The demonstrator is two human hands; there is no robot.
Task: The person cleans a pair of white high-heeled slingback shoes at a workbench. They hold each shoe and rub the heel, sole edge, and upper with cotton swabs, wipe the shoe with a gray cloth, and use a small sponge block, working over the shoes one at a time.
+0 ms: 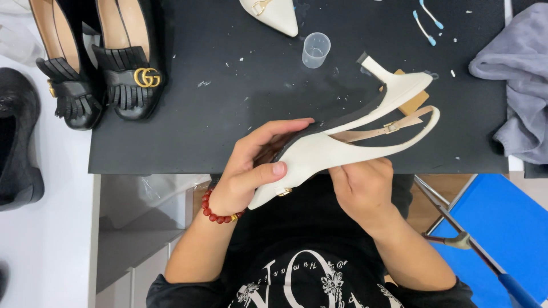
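I hold a cream slingback heeled shoe (342, 145) on its side over the front edge of the black work mat (228, 102), its dark sole turned up and its heel pointing far right. My left hand (251, 168), with a red bead bracelet at the wrist, grips the pointed toe end, thumb pressed on the upper. My right hand (362, 188) supports the shoe from below near its middle, fingers curled under the side.
Two black fringed loafers (103, 63) stand at the mat's far left, another black shoe (17, 137) beside them on the white table. A second cream shoe toe (274, 14), a small clear plastic cup (315, 49), cotton swabs (425, 20) and a grey cloth (516, 85) lie further back. A blue chair (491, 228) is at the lower right.
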